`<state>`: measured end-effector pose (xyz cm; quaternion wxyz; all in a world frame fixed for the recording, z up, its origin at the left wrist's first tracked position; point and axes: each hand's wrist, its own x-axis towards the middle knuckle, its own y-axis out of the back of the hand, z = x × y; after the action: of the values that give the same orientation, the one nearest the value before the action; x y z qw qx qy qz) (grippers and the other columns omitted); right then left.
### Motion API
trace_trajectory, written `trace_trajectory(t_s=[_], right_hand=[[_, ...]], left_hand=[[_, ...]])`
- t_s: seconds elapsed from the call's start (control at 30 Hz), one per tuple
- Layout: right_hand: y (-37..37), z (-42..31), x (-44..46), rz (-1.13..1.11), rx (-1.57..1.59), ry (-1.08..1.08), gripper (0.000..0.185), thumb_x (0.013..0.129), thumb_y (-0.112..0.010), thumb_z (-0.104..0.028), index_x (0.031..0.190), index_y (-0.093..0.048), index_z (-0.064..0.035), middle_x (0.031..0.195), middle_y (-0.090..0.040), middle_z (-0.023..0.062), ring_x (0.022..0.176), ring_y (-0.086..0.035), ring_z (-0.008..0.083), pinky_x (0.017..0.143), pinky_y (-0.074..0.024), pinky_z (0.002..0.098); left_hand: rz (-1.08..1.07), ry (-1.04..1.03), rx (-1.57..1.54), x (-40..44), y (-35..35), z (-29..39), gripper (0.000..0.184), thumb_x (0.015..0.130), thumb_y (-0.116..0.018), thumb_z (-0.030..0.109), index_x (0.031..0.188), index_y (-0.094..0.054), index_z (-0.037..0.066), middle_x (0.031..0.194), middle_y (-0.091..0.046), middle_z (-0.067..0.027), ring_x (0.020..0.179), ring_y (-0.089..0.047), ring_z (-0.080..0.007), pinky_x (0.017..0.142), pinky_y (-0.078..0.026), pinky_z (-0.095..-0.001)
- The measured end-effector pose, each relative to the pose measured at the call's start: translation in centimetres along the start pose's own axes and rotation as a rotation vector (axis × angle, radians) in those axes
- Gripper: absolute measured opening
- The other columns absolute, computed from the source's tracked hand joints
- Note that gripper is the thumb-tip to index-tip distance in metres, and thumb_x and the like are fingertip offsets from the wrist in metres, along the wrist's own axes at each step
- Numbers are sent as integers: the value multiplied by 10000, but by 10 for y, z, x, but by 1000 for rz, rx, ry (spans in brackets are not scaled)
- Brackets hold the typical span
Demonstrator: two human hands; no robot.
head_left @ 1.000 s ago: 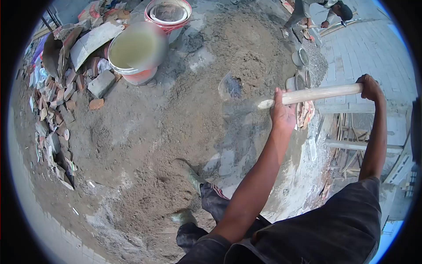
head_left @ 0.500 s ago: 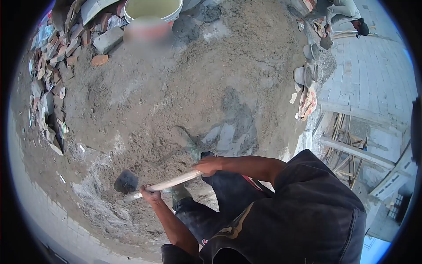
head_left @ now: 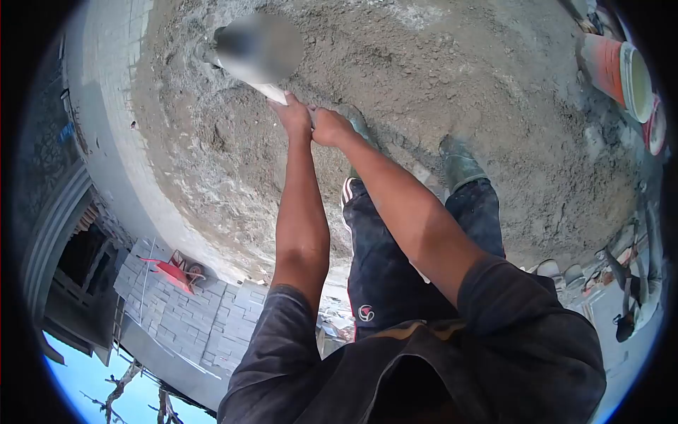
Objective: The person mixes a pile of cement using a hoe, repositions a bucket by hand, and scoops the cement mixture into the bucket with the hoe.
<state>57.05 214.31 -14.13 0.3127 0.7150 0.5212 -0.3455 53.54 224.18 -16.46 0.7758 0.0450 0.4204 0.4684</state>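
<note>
My left hand (head_left: pixel 292 117) is wrapped round the pale wooden handle (head_left: pixel 270 92) of a long tool, nearer its head. Just behind it on the same handle, close beside the left, my right hand (head_left: pixel 330 128) is also closed. The handle points up and left to a blurred tool head, whose dark edge (head_left: pixel 221 37) shows at the grey-brown mortar or wet soil (head_left: pixel 417 88). What the head holds, if anything, is hidden by the blur. My boots (head_left: pixel 461 164) stand in the mixture.
An orange-and-white bucket (head_left: pixel 606 69) and a red-rimmed bucket (head_left: pixel 656 127) are at the upper right. Farther off at lower left, a red wheelbarrow (head_left: pixel 175 273) stands on paving. Another person's legs (head_left: pixel 647 300) seem to show at the right edge.
The view has turned, putting the buckets at the right and bringing the wheelbarrow into sight. My hands have come together on the handle, and the tool head now points up and left.
</note>
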Motion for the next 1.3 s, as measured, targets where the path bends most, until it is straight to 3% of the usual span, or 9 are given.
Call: trace_trajectory(t_s=[0.07, 0.37, 0.53, 0.63, 0.67, 0.8, 0.97, 1.17, 1.3], right_hand=[[-31, 66, -7, 20, 111, -180, 500, 812, -643, -244, 1275, -552, -78, 1159, -650, 196, 1082, -628, 343, 907, -505, 420], [65, 103, -102, -104, 107, -342, 498, 768, -618, -185, 1248, -590, -56, 989, -701, 191, 919, -693, 329, 787, -538, 422], [194, 213, -307, -156, 235, -272, 146, 638, -605, -65, 706, -646, 58, 657, -643, 200, 599, -626, 335, 554, -476, 446], [210, 335, -476, 1, 217, -239, 355, 704, -714, -166, 1009, -619, -12, 875, -669, 141, 798, -643, 278, 706, -483, 403], [213, 376, -547, 39, 345, -222, 361, 696, -734, -124, 1019, -615, -17, 874, -671, 128, 782, -642, 244, 690, -487, 380], [245, 386, -859, 443, 260, -994, 447, 498, -849, -61, 914, -690, -16, 791, -697, 45, 717, -622, 147, 651, -494, 303], [219, 372, -1051, 906, -195, -1532, 470, 380, -806, 13, 836, -712, -51, 842, -680, 85, 824, -669, 236, 772, -532, 342], [219, 462, -839, 702, -297, -1197, 337, 695, -613, -49, 993, -695, -182, 1000, -658, 95, 1022, -620, 289, 915, -440, 479], [163, 439, -524, 421, -98, -369, 314, 697, -627, -53, 997, -667, -137, 1033, -646, 133, 1015, -620, 338, 846, -501, 443]], left_hand=[[-103, 48, 452, -15, -27, -75, 669, 952, -526, 278, 1436, -219, -68, 1302, -490, -338, 1192, -528, -420, 979, -437, -406], [-722, 820, -290, -60, -65, -95, 464, 991, -451, 442, 1167, -449, 13, 982, -600, -176, 880, -623, -327, 814, -540, -485], [-600, 791, -345, -160, -160, -67, 493, 932, -539, 512, 1136, -486, 66, 954, -608, -120, 916, -596, -295, 901, -499, -518], [-699, 784, -507, -247, -245, -98, 322, 923, -598, 403, 883, -545, 88, 779, -591, -48, 759, -567, -207, 793, -499, -437], [-1036, 838, -580, -347, -267, -76, 272, 923, -592, 308, 739, -517, 122, 737, -571, -20, 732, -559, -180, 770, -478, -385], [-1194, 1438, -310, -672, -355, -32, 140, 858, -669, 137, 814, -541, 101, 756, -578, -34, 887, -630, -242, 872, -508, -429], [-1504, 1579, -368, -855, -345, 8, 193, 846, -720, 188, 937, -560, 132, 923, -600, -4, 1008, -606, -214, 923, -479, -377], [-1305, 1213, -403, -674, -334, -34, 99, 923, -621, 221, 902, -577, 135, 879, -609, 4, 1038, -599, -198, 923, -473, -391], [-712, 942, -398, -369, -301, -91, 230, 869, -478, 244, 672, -416, 144, 594, -441, -20, 587, -465, -196, 656, -465, -384]])
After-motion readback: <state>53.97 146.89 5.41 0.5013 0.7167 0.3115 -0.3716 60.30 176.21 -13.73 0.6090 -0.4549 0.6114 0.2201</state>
